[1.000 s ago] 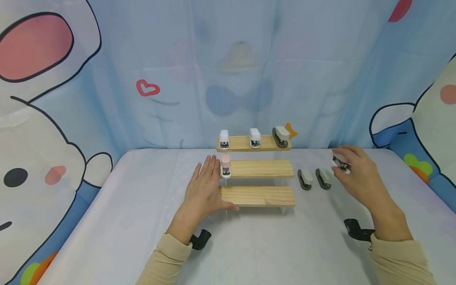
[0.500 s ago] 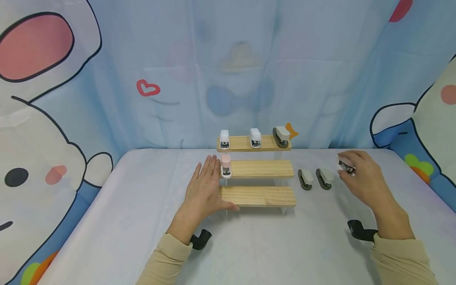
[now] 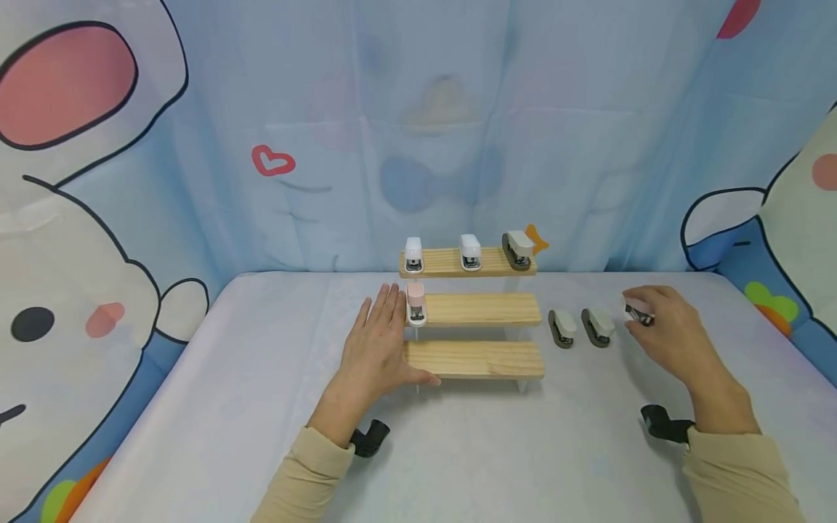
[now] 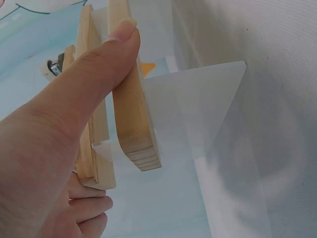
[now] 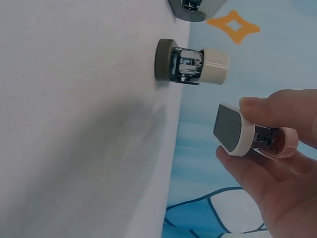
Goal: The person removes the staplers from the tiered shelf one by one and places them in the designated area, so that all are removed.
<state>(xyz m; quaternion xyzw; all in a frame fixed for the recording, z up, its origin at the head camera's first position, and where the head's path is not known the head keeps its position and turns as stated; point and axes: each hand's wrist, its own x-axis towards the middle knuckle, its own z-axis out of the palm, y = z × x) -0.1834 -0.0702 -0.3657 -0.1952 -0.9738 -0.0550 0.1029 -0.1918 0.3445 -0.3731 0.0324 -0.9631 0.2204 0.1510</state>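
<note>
My right hand (image 3: 673, 338) pinches a small pink-and-white stapler (image 5: 229, 128) between thumb and fingers, above the table at the right. In the right wrist view its grey base pad faces left, and the pink handle lies toward the palm. Fingers straight, my left hand (image 3: 369, 363) lies along the left end of a three-tier wooden stand (image 3: 474, 359). Its thumb rests across the lowest shelf's front edge (image 4: 131, 106), and its other fingers touch the middle shelf's end. A pink-topped stapler (image 3: 416, 303) stands at the left of the middle shelf.
Two grey staplers (image 3: 562, 328) stand on the table between the stand and my right hand. The top shelf bears two white staplers (image 3: 470, 252) and a larger grey stapler (image 3: 518, 250). A blue cartoon curtain (image 3: 314, 218) hangs behind the table.
My right hand, with the stapler, has moved a little right and toward me, away from the two grey staplers. The left hand has kept its place at the stand.
</note>
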